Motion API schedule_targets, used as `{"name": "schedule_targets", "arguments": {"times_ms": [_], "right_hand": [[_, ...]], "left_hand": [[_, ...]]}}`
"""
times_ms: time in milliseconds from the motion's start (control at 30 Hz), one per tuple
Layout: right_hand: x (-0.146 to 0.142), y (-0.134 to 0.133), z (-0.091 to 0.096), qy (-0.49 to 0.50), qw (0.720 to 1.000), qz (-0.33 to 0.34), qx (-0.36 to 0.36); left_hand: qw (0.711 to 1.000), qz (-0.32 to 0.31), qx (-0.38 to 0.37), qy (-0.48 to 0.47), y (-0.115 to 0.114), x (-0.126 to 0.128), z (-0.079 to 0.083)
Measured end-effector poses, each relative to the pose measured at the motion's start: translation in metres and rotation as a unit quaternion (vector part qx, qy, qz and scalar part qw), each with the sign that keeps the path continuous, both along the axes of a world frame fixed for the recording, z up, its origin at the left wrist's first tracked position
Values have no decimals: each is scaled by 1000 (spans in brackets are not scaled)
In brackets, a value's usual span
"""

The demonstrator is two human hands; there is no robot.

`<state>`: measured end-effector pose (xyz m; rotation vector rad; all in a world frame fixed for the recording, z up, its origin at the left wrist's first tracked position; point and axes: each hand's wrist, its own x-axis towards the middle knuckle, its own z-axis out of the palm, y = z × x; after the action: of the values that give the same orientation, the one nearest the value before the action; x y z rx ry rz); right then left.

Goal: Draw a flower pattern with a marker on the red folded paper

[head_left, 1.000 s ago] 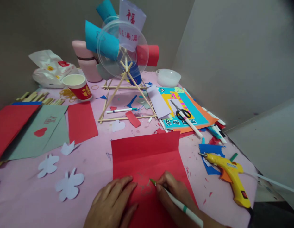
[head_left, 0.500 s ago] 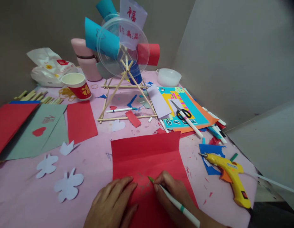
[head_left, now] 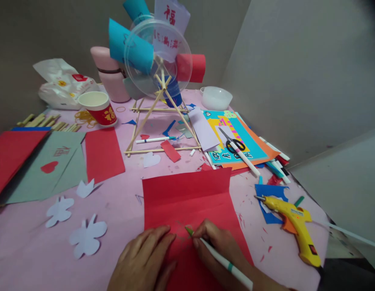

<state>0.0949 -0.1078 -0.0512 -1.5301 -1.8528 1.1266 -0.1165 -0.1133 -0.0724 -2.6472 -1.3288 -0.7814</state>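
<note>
A creased sheet of red paper (head_left: 187, 192) lies on the pink tabletop in front of me, with faint marks on it near my hands. My left hand (head_left: 145, 254) rests on the sheet's left side, palm down with its fingers stretched out. In a pinch, my right hand (head_left: 214, 246) holds a white marker (head_left: 225, 264) with a green band. The marker's green tip points at the paper between my two hands; I cannot tell for certain whether it touches.
Ahead stands a wooden-stick wheel frame (head_left: 163, 87) with paper flaps. A yellow glue gun (head_left: 292, 216) lies right, scissors (head_left: 231, 141) on coloured sheets behind it. White paper cutouts (head_left: 89, 236), a paper cup (head_left: 98, 108) and folded grey paper (head_left: 51, 165) are left.
My right hand and the marker tip have shifted slightly left and down over the red paper. My left hand stays in place on the sheet. The view has shifted a little.
</note>
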Motion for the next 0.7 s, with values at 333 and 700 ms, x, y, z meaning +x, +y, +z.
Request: {"name": "schedule_targets", "arguments": {"times_ms": [333,700], "right_hand": [[-1,1,1,-13,1000,5,-4],[-1,1,1,-18,1000,13,16]], "left_hand": [[1000,5,2,-2,0,0,-5],[999,-5,16,42,3,3,10]]}}
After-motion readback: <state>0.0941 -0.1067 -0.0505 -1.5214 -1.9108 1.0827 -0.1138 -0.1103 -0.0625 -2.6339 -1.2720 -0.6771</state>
